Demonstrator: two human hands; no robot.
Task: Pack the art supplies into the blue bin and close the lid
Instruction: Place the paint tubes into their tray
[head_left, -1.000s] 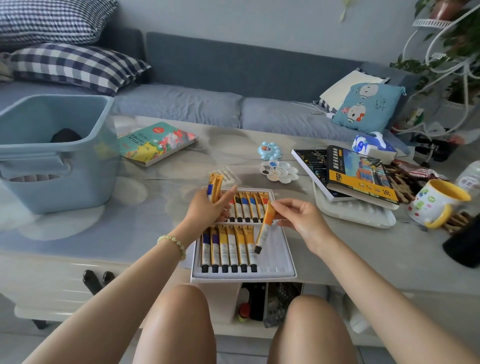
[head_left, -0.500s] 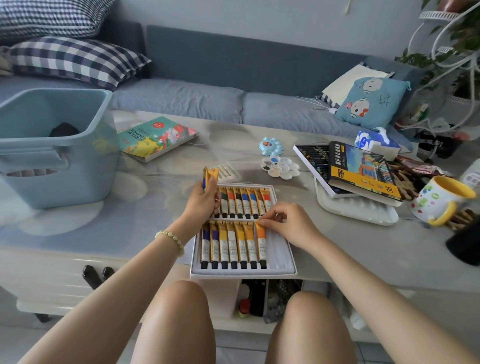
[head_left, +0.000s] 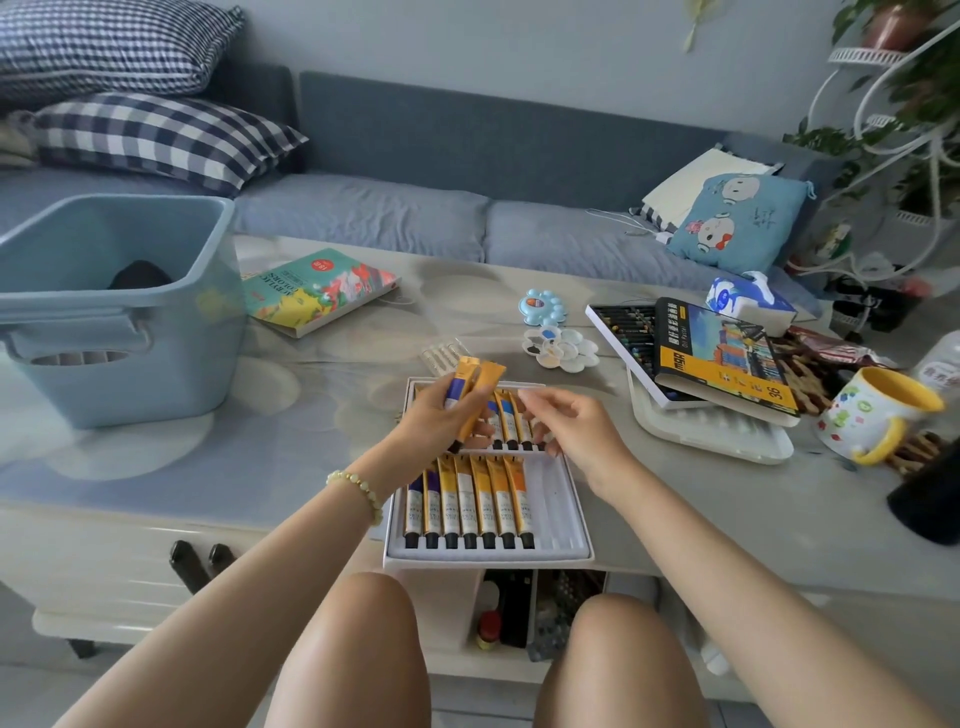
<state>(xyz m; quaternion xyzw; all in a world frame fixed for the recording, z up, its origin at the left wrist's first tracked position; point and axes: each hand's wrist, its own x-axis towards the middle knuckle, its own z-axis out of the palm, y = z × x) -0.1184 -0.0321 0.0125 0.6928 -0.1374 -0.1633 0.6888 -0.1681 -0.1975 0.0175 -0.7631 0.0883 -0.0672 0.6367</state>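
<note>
A white paint tray (head_left: 563, 525) lies at the table's near edge with several paint tubes (head_left: 467, 501) in its front row and more in the back row. My left hand (head_left: 434, 423) is shut on two loose paint tubes (head_left: 470, 387), held above the tray's back row. My right hand (head_left: 574, 428) hovers just right of them over the back row, fingers apart and holding nothing. The blue bin (head_left: 111, 306) stands open at the far left with a dark item inside. No lid is in view.
An acrylic colours book (head_left: 319, 288) lies beside the bin. Two flower palettes (head_left: 558, 345), an oil pastel box (head_left: 722, 358) on a white tray, a tissue pack (head_left: 748, 299) and a yellow-handled mug (head_left: 872, 413) crowd the right. A sofa runs behind.
My right hand set an orange tube into the tray's front row, then lifted back toward my left hand. My left hand kept holding its two tubes.
</note>
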